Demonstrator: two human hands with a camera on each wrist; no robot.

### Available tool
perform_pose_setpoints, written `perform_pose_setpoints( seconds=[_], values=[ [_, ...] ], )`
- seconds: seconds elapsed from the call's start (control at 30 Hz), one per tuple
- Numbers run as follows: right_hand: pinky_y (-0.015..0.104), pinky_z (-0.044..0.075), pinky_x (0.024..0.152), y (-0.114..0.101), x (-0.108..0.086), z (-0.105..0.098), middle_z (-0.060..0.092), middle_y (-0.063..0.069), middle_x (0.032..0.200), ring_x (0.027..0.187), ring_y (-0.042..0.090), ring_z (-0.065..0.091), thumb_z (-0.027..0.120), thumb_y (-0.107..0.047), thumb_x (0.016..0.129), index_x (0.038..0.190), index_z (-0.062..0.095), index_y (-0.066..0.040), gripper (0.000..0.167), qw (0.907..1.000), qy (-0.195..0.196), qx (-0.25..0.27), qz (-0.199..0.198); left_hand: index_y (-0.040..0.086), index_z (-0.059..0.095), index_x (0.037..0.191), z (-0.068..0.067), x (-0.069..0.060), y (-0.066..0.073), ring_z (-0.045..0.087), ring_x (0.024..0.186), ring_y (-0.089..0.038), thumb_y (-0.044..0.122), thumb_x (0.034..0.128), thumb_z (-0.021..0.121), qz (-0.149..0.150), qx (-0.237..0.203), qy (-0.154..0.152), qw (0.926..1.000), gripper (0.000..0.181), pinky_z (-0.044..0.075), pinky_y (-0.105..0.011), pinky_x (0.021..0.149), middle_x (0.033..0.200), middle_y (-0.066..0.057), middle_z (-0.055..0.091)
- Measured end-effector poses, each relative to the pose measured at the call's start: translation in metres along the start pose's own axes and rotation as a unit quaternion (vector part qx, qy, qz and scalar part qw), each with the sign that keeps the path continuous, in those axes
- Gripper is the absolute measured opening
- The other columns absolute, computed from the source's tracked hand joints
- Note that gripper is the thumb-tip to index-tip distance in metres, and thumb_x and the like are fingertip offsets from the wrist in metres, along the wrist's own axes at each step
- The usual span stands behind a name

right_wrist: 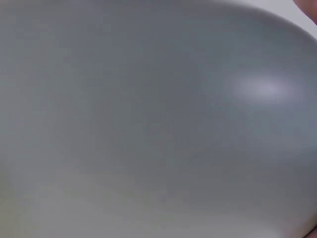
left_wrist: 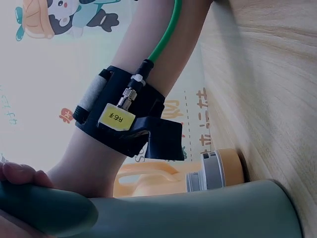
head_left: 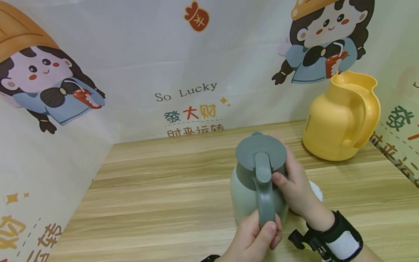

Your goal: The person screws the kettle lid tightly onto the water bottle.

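Two-handed hold, head: left hand (head_left: 250,236) grips handle (head_left: 266,202) of rounded grey-green jug (head_left: 243,200); right hand (head_left: 299,189) clasps its collar (head_left: 245,176), yellow plastic jug (head_left: 327,120) beyond right fingers.
Left wrist: jug wall (left_wrist: 198,215) past curled fingers.
Right wrist: blurred jug wall beside barely visible fingers.

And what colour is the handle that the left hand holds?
The handle is dark grey-green; the head view shows it best.

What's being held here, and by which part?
The green jug: the left hand grips its handle, and the right hand holds its neck beside the lid.
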State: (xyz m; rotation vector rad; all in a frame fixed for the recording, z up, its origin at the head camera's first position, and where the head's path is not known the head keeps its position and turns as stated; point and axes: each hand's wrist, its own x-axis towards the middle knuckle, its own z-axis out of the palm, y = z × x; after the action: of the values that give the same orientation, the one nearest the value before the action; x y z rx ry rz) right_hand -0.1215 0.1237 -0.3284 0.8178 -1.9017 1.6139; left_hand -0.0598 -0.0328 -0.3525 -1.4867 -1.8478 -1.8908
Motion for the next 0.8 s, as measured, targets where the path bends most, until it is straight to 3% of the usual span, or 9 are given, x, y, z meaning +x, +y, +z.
perform_pose_setpoints(
  seconds=[0.17,0.4,0.6,0.8],
  values=[
    [0.023,0.04,0.089,0.005,-0.002,-0.004,0.061,0.004,0.112,0.101,0.015,0.054,0.051,-0.059,0.092,0.129,0.052,-0.002,0.068,0.9999,-0.002,-0.009,0.007,-0.001,0.045,0.093,0.0,0.001,0.0,0.044,0.06,-0.005,-0.003,0.099,0.035,-0.002,-0.004,-0.003,1.0,0.012,0.043,-0.022,0.054,0.061,-0.009,0.049],
    [0.025,0.036,0.091,0.019,-0.001,-0.01,0.061,0.001,0.115,0.104,0.015,0.052,0.062,-0.059,0.084,0.129,0.054,-0.015,0.064,0.997,-0.041,0.066,0.009,-0.001,0.045,0.094,-0.001,0.0,0.002,0.043,0.06,-0.004,-0.003,0.0993,0.034,-0.023,-0.026,0.001,0.9994,0.013,0.041,-0.02,0.052,0.061,-0.01,0.048],
    [0.028,0.033,0.092,0.029,-0.002,-0.014,0.059,0.002,0.119,0.107,0.016,0.05,0.069,-0.06,0.078,0.134,0.048,-0.007,0.08,0.9937,-0.076,0.081,0.015,-0.003,0.045,0.092,0.0,-0.002,0.004,0.043,0.058,-0.007,-0.007,0.0976,0.033,-0.03,-0.046,0.02,0.9983,0.014,0.04,-0.019,0.051,0.06,-0.013,0.047],
    [0.028,0.036,0.091,0.027,-0.003,-0.01,0.058,0.007,0.117,0.105,0.018,0.05,0.073,-0.051,0.08,0.132,0.047,0.001,0.078,0.9921,-0.079,0.095,0.02,-0.003,0.045,0.083,0.0,-0.003,0.004,0.044,0.047,-0.016,-0.01,0.094,0.033,-0.012,-0.051,0.069,0.9962,0.018,0.04,-0.02,0.044,0.052,-0.015,0.046]
  ],
)
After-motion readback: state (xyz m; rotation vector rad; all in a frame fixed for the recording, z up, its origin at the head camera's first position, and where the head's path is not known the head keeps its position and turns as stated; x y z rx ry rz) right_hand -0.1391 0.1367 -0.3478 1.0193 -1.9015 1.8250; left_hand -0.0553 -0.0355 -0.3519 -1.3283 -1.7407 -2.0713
